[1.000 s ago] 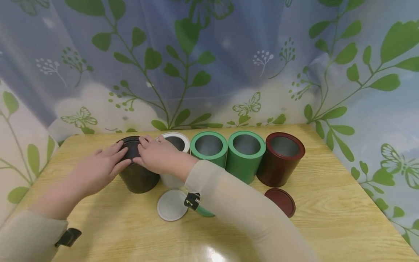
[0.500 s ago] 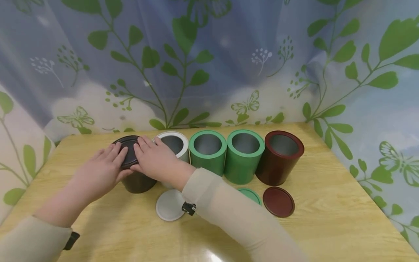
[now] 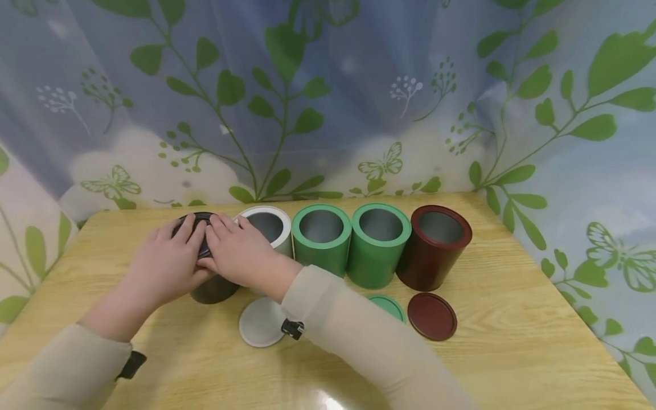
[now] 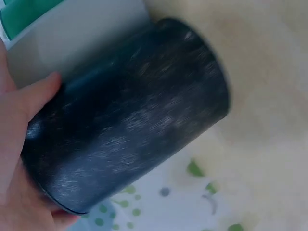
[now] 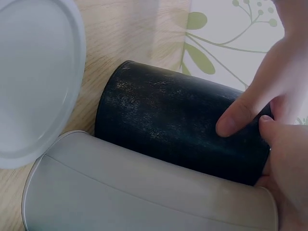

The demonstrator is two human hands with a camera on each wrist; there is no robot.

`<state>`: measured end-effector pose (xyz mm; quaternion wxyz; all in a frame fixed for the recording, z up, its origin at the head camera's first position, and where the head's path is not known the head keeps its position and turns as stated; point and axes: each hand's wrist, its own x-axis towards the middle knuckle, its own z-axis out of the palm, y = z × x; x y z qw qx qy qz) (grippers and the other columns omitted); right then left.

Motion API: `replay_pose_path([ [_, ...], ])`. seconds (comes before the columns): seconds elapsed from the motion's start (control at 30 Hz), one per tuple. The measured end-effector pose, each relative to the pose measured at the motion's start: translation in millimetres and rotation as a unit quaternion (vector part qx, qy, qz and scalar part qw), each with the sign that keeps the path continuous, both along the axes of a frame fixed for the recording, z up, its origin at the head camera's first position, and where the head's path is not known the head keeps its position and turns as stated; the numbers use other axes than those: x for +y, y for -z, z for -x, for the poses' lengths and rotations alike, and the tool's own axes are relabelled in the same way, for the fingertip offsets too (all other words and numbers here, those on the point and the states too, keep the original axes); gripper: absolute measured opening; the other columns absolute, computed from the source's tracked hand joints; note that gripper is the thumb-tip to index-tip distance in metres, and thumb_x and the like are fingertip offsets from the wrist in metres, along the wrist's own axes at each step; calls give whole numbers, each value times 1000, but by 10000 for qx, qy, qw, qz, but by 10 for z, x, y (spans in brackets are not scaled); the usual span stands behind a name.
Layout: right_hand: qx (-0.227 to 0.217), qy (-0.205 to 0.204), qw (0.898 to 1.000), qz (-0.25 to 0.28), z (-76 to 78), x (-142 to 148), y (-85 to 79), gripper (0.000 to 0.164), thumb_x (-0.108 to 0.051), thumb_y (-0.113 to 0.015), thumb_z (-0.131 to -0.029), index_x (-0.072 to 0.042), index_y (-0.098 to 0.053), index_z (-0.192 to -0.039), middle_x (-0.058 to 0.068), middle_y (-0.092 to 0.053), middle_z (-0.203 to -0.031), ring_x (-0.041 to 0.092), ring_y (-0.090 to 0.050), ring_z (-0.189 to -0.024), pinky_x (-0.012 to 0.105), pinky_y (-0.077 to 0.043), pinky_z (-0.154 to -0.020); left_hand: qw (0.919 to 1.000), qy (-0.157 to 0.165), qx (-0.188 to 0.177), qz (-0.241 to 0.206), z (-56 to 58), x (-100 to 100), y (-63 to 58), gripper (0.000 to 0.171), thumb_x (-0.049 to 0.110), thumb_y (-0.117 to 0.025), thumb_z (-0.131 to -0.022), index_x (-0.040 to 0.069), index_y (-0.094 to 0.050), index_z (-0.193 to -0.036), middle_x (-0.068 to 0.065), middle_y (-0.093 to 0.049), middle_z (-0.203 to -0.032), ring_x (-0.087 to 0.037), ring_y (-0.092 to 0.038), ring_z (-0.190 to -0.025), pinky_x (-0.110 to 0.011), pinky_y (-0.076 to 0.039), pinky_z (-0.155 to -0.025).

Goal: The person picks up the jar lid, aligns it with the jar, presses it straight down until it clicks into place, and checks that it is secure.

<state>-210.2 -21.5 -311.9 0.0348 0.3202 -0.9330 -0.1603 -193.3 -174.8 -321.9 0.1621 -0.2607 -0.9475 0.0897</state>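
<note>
though scuffed, a plain black can beneath left hand and right hand

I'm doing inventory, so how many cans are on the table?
5, in one row from left to right: a black can, a white can, a green can, another green can and a dark red can.

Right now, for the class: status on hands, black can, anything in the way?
Left hand, right hand on black lid. Black can upright. White can close alongside.
</note>
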Motion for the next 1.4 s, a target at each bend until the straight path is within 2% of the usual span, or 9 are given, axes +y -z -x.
replay_pose_path([
  [0.33, -79, 66, 9999, -130, 9, -28, -46, 68, -57, -15, -96, -16, -19, -150, 3, -18, -154, 16, -14, -140, 38, -17, -112, 9993, 86, 304, -223, -168, -6, 17, 64, 32, -68, -82, -8, -50, -129, -31, -49, -127, -54, -49, -104, -62, -36, -89],
  [0.53, -240, -60, 9996, -142, -6, 57, -83, 73, -61, -13, -94, -16, -10, -151, 0, -10, -156, 14, -7, -141, 39, -11, -113, 9992, 72, 239, -318, -211, -23, 3, 68, 44, -56, -89, -6, -46, -133, -27, -44, -134, -47, -43, -116, -66, -28, -92],
  [0.63, -244, -290, 9993, -54, -73, 133, -116, 74, -61, -13, -94, -14, -10, -151, 2, -9, -156, 14, -6, -141, 37, -11, -113, 9931, 579, 755, -678, -263, -20, -7, 71, 55, -31, -97, -5, -55, -125, -26, -48, -131, -43, -47, -114, -64, -33, -89],
  [0.73, -209, -547, 9982, 91, -165, 232, -157, 73, -60, -17, -95, -13, -15, -151, 3, -13, -155, 15, -10, -141, 35, -13, -113, 9741, 1300, 1366, -1249, -340, 5, -18, 73, 48, -13, -100, -4, -65, -103, -24, -58, -114, -41, -57, -96, -58, -43, -76],
  [0.9, -67, -1019, 9943, 289, -313, 398, -185, 69, -56, -27, -97, -10, -23, -149, 5, -22, -153, 16, -18, -139, 34, -16, -112, 9539, 1959, 1486, -1720, -486, 43, 33, 47, 26, -36, -102, -2, -65, -78, -14, -58, -83, -29, -55, -61, -41, -47, -51],
  [1.03, -67, -1369, 9902, 280, -437, 541, -161, 66, -51, -33, -98, -10, -26, -148, 5, -23, -153, 16, -18, -140, 34, -16, -112, 9651, 1839, 1127, -1487, -582, 85, 168, 8, 6, -64, -81, 0, -68, -78, -9, -59, -79, -22, -55, -56, -35, -47, -48],
  [1.13, -93, -1737, 9845, 241, -526, 651, -104, 63, -48, -36, -98, -10, -28, -147, 6, -23, -152, 17, -17, -140, 34, -15, -112, 9763, 1509, 810, -1323, -628, 124, 288, 18, 1, -76, -67, 4, -66, -81, -3, -58, -73, -17, -53, -52, -32, -45, -45],
  [1.27, -121, -2189, 9751, 320, -627, 800, 24, 58, -44, -38, -99, -9, -35, -145, 7, -29, -150, 17, -23, -138, 31, -18, -111, 9845, 1108, 433, -1289, -660, 175, 447, 21, 3, -79, -66, 10, -63, -77, 5, -53, -64, -13, -49, -47, -28, -41, -41],
  [1.4, -226, -2179, 9742, 546, -666, 948, 198, 56, -42, -44, -97, -7, -42, -140, 7, -39, -144, 17, -33, -133, 29, -25, -108, 9830, 1241, 284, -1319, -658, 227, 585, 21, 4, -76, -68, 8, -67, -87, 1, -60, -76, -15, -53, -50, -30, -44, -43],
])
